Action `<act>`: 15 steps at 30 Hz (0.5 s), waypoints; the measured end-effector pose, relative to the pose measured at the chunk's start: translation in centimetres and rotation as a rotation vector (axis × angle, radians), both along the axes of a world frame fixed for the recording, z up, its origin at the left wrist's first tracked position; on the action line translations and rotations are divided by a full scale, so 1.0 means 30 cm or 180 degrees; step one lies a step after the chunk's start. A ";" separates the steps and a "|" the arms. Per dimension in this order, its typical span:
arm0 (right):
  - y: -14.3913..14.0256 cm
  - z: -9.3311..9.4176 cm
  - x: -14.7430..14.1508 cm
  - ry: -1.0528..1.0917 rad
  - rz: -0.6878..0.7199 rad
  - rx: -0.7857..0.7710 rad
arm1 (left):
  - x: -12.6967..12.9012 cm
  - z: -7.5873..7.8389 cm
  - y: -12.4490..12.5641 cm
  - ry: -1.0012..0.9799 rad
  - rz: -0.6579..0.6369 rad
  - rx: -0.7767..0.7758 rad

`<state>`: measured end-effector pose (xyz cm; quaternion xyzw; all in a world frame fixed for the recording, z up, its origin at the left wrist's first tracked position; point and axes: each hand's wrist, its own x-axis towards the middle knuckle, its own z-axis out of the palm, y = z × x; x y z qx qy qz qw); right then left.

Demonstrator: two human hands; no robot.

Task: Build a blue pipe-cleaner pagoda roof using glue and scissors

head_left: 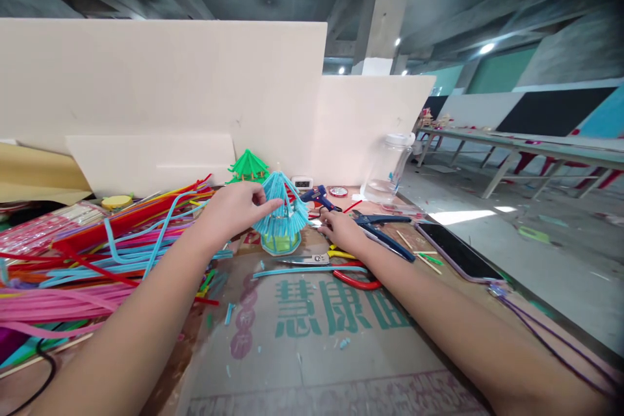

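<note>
L hand (234, 207) pinches roof of blue pipe-cleaner pavilion (281, 218), table centre, 12 o'clock from cardboard sheet (312, 338). R hand (341, 229) flat, fingers loose, holding nothing, at pavilion's 3 o'clock near scissors (312, 260). Step, likely: steadying model mid-assembly. Light grip needed; roof strands look crushable.

Left hand (234, 208) covering part of the blue pavilion (281, 218). Right hand (341, 229) fingertips hidden behind it; grip unclear. Scissors (341, 266) partly under the right wrist. Pipe cleaners (73, 260) cut off at left edge. Cardboard (316, 351) print cut off below.
</note>
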<state>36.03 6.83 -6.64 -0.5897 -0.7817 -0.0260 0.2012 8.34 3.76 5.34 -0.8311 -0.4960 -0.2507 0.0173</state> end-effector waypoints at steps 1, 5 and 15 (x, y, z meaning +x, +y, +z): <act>0.000 0.000 0.000 0.0001 -0.0001 0.0002 | 0.005 -0.002 -0.004 0.0046 -0.0009 -0.0014; 0.000 -0.002 0.001 0.0004 0.0005 0.0016 | 0.010 -0.011 0.006 0.0094 -0.0135 -0.0097; -0.007 0.007 -0.003 0.0003 0.0002 -0.0011 | -0.069 0.030 0.024 0.0027 0.0362 -0.0035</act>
